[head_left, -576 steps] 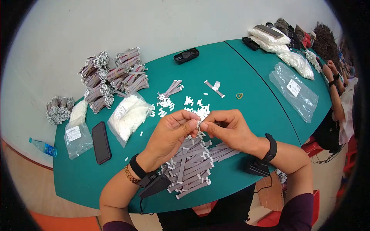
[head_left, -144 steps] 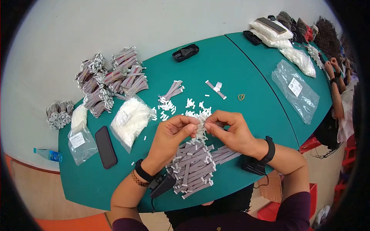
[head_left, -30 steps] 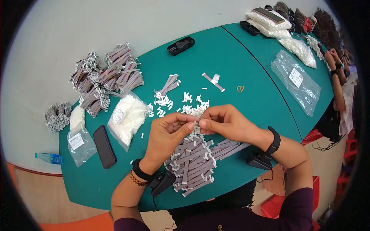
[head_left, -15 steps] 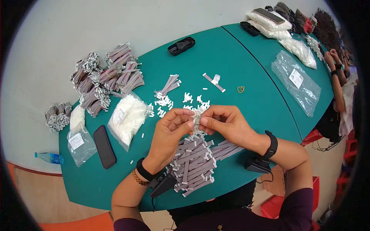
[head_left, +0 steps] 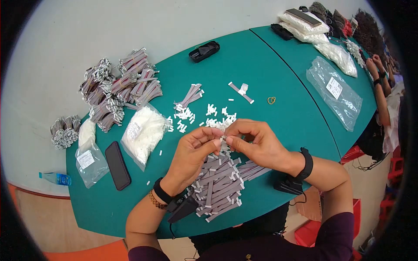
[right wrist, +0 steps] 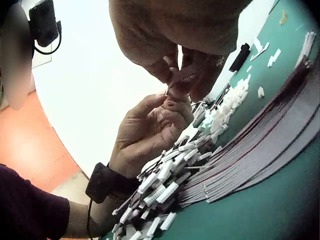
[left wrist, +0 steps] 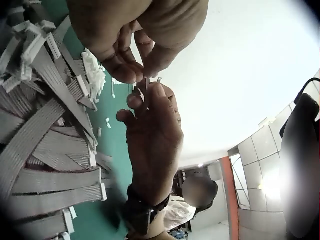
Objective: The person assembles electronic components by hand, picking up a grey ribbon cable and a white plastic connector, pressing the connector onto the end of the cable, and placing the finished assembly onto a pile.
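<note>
In the head view, the left hand (head_left: 191, 150) and right hand (head_left: 261, 145) meet fingertip to fingertip above the table. Between them is a short grey ribbon cable (left wrist: 146, 91), which both pinch between thumb and fingers; most of it is hidden. Below the hands lies a heap of grey ribbon cables (head_left: 220, 187) with white connectors on their ends. More ribbon cables (right wrist: 260, 140) lie side by side under the right hand. Just beyond the fingertips is a pile of small loose white connectors (head_left: 222, 123), partly covered by the hands.
Left on the green table (head_left: 257, 69) are a bag of white connectors (head_left: 143, 135), a phone (head_left: 118, 165) and bundled ribbon cables (head_left: 122, 85). Farther back lie a black case (head_left: 204, 51), a taped cable (head_left: 241, 92) and rubber bands (head_left: 271, 100). A clear bag (head_left: 335, 93) lies right.
Half a second ago the fingertips stood slightly apart with white showing between them; now they are closer together. Over the longer span, both hands stay above the cable heap; the head view shifts slightly.
</note>
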{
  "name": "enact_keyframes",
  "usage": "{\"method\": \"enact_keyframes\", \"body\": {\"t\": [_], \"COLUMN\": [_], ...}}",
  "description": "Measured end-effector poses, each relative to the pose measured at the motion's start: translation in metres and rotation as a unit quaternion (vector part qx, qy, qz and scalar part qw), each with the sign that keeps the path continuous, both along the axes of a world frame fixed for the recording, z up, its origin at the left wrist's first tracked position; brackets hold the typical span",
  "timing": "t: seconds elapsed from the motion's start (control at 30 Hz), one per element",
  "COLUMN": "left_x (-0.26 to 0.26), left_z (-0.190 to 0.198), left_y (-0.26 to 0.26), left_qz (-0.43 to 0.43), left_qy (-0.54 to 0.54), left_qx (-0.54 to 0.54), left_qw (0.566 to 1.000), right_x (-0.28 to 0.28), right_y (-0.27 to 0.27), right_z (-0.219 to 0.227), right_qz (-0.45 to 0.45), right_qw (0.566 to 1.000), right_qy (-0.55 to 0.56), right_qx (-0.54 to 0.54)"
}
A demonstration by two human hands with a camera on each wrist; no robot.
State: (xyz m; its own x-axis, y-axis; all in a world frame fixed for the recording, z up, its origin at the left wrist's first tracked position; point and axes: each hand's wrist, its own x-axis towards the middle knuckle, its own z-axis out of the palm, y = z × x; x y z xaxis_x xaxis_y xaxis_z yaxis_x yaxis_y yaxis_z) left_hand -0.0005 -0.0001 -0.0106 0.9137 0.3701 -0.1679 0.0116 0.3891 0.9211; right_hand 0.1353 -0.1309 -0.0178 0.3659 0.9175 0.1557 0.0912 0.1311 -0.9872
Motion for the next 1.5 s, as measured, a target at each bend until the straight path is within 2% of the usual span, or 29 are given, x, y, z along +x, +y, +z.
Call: {"method": "enact_keyframes", "body": {"t": [0.3, 0.5, 0.67, 0.9, 1.1, 1.27, 1.37, 1.5], "left_x": [0.001, 0.002, 0.001, 0.001, 0.002, 0.0, 0.0, -0.001], "left_z": [0.002, -0.008, -0.007, -0.01, -0.004, -0.002, -0.002, -0.005], "left_y": [-0.004, -0.003, -0.005, -0.004, -0.005, -0.001, -0.001, 0.0], "left_qz": [0.018, 0.044, 0.06, 0.045, 0.024, -0.004, -0.003, -0.018], "left_qy": [-0.015, -0.021, -0.021, -0.028, -0.009, -0.002, 0.005, -0.002], "left_qx": [0.097, 0.12, 0.16, 0.144, 0.132, 0.164, 0.148, 0.019], "left_qw": [0.995, 0.992, 0.985, 0.988, 0.991, 0.986, 0.989, 1.0], "right_x": [0.0, -0.002, -0.003, -0.005, -0.001, -0.001, -0.003, -0.001], "right_y": [0.001, 0.001, 0.001, 0.002, 0.001, 0.001, 0.0, 0.0], "right_z": [0.002, 0.0, -0.001, -0.002, 0.003, 0.002, 0.004, 0.005], "right_qz": [-0.005, -0.038, -0.048, -0.057, -0.052, -0.042, -0.034, -0.002], "right_qw": [1.0, 0.991, 0.991, 0.988, 0.997, 0.998, 0.999, 1.0], "right_qy": [-0.016, -0.126, -0.123, -0.139, -0.05, -0.044, -0.032, 0.002], "right_qx": [-0.007, 0.024, 0.013, 0.025, -0.008, -0.009, -0.009, -0.03]}}
